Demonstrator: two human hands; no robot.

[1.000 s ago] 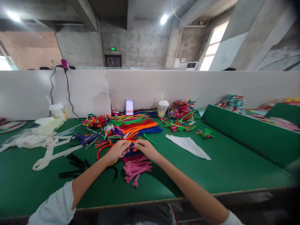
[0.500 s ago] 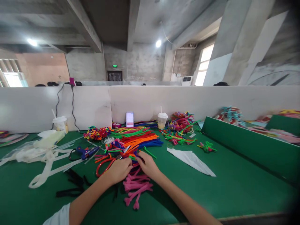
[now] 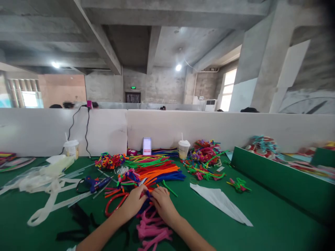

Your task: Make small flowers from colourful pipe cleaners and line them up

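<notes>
My left hand [image 3: 136,200] is closed, with its fingertips pinching a small dark blue-purple pipe cleaner [image 3: 148,194]. My right hand [image 3: 162,204] meets it from the other side, its fingers bent over the same piece and covering most of it. Pink twisted pipe cleaners [image 3: 153,230] lie just below the hands, with blue ones partly hidden under them. Red-handled scissors [image 3: 106,208] rest beside my left hand, their blades partly covered. Behind the hands spread loose orange pipe cleaners [image 3: 159,173] and blue pipe cleaners [image 3: 178,176].
A blue glue gun [image 3: 97,183] and white plastic bags [image 3: 49,177] lie to the left. Finished-looking colourful bundles [image 3: 111,160] sit further back. A lidded cup [image 3: 184,150] and a phone [image 3: 147,146] stand near the partition. White cloth [image 3: 220,202] lies right, before a green divider [image 3: 277,177].
The camera has tilted up, so the table sits lower in view. My right hand's fingers have curled further over the piece, and the green bit seen between the hands is now hidden.
</notes>
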